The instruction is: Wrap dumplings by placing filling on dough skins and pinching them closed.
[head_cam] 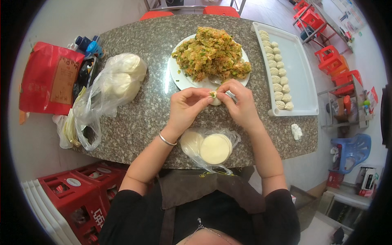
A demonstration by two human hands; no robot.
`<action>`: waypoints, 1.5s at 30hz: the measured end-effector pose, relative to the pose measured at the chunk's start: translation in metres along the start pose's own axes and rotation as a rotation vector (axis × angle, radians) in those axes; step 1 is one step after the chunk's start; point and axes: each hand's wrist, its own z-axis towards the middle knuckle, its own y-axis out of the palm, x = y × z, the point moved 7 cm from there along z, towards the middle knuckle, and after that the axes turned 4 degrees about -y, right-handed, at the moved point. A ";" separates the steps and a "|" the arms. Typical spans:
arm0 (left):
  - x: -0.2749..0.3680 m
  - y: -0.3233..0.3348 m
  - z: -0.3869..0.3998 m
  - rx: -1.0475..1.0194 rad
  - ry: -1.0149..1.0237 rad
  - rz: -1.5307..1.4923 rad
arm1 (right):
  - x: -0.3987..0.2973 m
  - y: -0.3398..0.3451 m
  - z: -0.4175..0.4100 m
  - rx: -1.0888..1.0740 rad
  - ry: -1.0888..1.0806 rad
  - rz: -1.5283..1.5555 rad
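Observation:
Between my left hand (191,104) and my right hand (237,99) is a partly closed dumpling (216,100), its filling showing at the top. The fingertips of both hands pinch the edge of its wrapper. Just beyond them, a white plate (181,83) bears a tall mound of chopped vegetable filling (211,53). A metal spoon (215,79) rests in the filling, partly hidden by my right hand. Closer to my body lies a stack of round dough wrappers (216,149) in an opened clear plastic bag (196,157).
To the right, a white plastic tray (301,76) holds two rows of pleated dumplings (277,72). A crumpled tissue (296,131) lies near the right end of the granite table (137,137). Bagged wrappers (122,78) and a red paper bag (50,78) are at left. Red crates (73,196) stand below.

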 end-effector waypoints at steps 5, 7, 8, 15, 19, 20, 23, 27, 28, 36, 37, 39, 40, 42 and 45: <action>-0.003 -0.007 -0.001 0.101 -0.069 0.056 | -0.006 0.001 0.000 0.030 -0.081 -0.054; -0.004 -0.008 0.001 0.094 -0.064 0.023 | -0.001 -0.003 -0.001 0.086 -0.042 -0.022; -0.005 -0.009 0.001 0.085 -0.058 -0.010 | -0.002 -0.005 -0.001 0.084 -0.042 -0.022; -0.001 -0.002 0.000 -0.012 0.031 0.016 | 0.001 -0.004 0.001 0.011 0.074 0.068; 0.001 -0.003 -0.001 0.047 -0.031 0.009 | 0.000 -0.001 -0.001 0.081 0.045 0.038; -0.001 -0.006 -0.001 0.085 -0.076 0.047 | 0.000 -0.002 -0.001 0.083 0.045 0.038; -0.005 -0.010 -0.001 0.096 -0.065 0.058 | -0.005 0.000 0.000 0.060 -0.035 -0.005; -0.008 -0.010 -0.001 0.110 -0.121 0.009 | 0.000 -0.002 -0.003 0.121 0.008 0.020; -0.009 -0.010 -0.001 0.097 -0.093 -0.003 | 0.003 -0.002 -0.003 0.137 0.056 0.058; -0.003 -0.003 -0.002 0.038 -0.003 0.052 | 0.000 -0.002 -0.001 0.044 0.096 0.071; -0.004 -0.003 -0.003 0.048 -0.016 0.036 | 0.000 -0.002 -0.001 0.073 0.086 0.058; -0.005 -0.004 -0.003 0.058 -0.028 0.022 | 0.000 0.001 -0.002 0.090 0.053 0.026; -0.007 -0.005 -0.004 0.067 -0.044 0.022 | -0.002 0.001 -0.002 0.104 0.019 -0.007; -0.008 -0.006 -0.003 0.076 -0.060 0.022 | -0.004 0.001 -0.001 0.083 0.002 -0.014; -0.002 -0.005 -0.002 0.112 -0.045 0.190 | -0.003 0.003 -0.002 0.078 -0.013 -0.043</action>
